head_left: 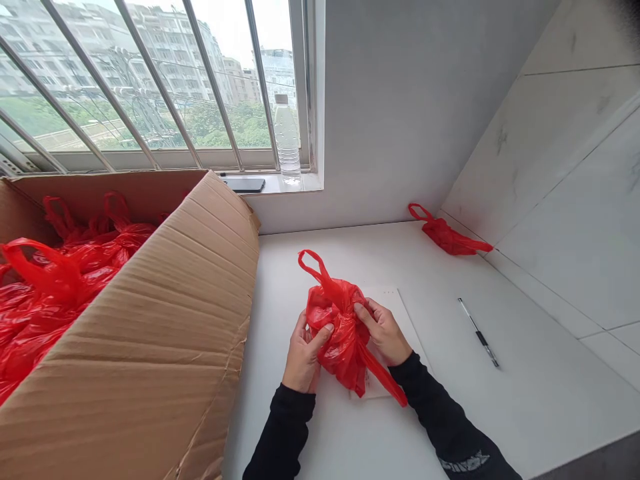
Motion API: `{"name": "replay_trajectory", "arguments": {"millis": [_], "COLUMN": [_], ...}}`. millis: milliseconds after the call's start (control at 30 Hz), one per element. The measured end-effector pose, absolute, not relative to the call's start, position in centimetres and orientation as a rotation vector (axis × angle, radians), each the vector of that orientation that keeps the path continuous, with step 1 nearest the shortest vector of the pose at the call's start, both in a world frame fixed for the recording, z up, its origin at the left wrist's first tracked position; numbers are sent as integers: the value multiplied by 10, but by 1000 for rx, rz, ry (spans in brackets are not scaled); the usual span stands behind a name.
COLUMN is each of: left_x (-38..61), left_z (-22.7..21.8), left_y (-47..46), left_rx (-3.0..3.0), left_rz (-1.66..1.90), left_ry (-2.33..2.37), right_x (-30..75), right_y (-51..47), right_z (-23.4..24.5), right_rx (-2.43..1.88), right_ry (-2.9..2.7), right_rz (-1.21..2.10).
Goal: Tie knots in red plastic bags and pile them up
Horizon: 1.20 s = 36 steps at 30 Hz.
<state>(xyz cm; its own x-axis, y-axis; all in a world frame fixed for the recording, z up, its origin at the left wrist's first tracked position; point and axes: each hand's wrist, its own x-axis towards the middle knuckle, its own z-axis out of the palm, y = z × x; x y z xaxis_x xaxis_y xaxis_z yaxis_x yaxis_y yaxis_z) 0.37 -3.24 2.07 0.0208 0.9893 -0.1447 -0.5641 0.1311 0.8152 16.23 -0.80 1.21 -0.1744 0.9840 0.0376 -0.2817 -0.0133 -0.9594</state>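
Between my hands is a red plastic bag (340,333), bunched at its middle, with one handle loop pointing up and the other trailing down to the right. My left hand (306,348) grips its left side, thumb on top. On the other side, my right hand (384,331) pinches the bag near the gathered part. What the bag contains is hidden. Beneath it, partly covered, lies a white sheet or pad of paper (400,320) on the white table (325,440).
A large cardboard box (165,333) with several red plastic bags (75,280) stands at left. Another red bag (453,239) rests in the far corner, and a pen (479,332) lies at right. On the windowsill are a water bottle (287,143) and a phone (244,185).
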Motion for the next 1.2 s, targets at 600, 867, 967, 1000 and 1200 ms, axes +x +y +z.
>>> {"name": "replay_trajectory", "arguments": {"millis": [600, 867, 967, 1000, 1200], "left_x": [-1, 9, 7, 6, -1], "left_z": [19, 26, 25, 24, 13], "left_y": [-29, -34, -34, -33, -30], "left_rx": [628, 677, 754, 756, 689], "left_rz": [1376, 1370, 1376, 1390, 1373], "left_ry": [841, 883, 884, 895, 914], "right_x": [157, 157, 158, 158, 158], "right_y": [-13, -14, -14, -14, -14], "right_z": [21, 22, 24, 24, 19], "right_rx": [-846, -920, -908, -905, -882], "right_ry": [-1205, -1196, -1175, -1177, -1231], "right_rz": [1497, 1344, 1358, 1371, 1453]}}
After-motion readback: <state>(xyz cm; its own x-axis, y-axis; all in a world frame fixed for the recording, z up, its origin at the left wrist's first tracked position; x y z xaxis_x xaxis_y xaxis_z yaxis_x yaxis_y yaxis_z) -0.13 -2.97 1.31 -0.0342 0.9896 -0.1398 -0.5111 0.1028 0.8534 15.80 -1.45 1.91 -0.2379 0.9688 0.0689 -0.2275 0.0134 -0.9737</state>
